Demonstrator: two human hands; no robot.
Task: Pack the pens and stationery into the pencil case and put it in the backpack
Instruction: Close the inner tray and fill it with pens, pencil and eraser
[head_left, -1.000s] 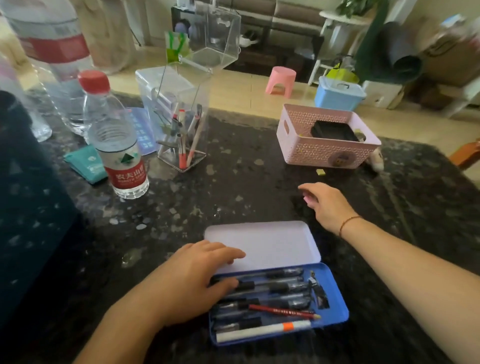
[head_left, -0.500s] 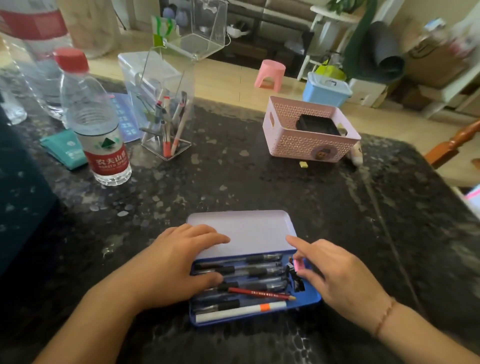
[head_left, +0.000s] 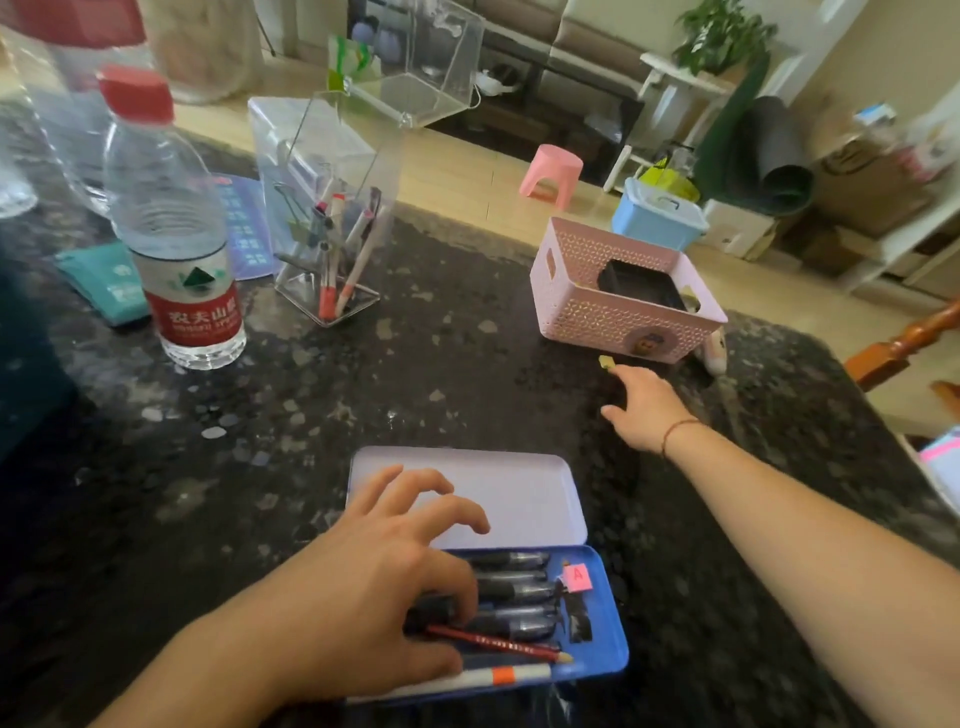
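Observation:
A blue tin pencil case (head_left: 605, 654) lies open near me, its pale lid (head_left: 514, 493) flat on the dark stone table. Inside are several black pens (head_left: 511, 590), a red pencil (head_left: 498, 644), a white pen with an orange band (head_left: 498, 675), black clips and a pink eraser (head_left: 577, 578). My left hand (head_left: 384, 582) rests on the left part of the case, fingers spread over the pens, gripping nothing. My right hand (head_left: 647, 408) stretches far forward, fingertips touching a small yellow eraser (head_left: 605, 362) in front of the pink basket. No backpack is visible.
A pink basket (head_left: 623, 317) holding a black box stands at the far right. A clear pen holder (head_left: 332, 218) with pens and clips, a water bottle (head_left: 176, 234) and a teal packet (head_left: 104, 286) stand at the far left. The table edge runs behind them.
My right hand left the pink eraser in the case and reached forward to the yellow eraser by the basket. My left hand stayed on the case, its fingers now lifted and spread.

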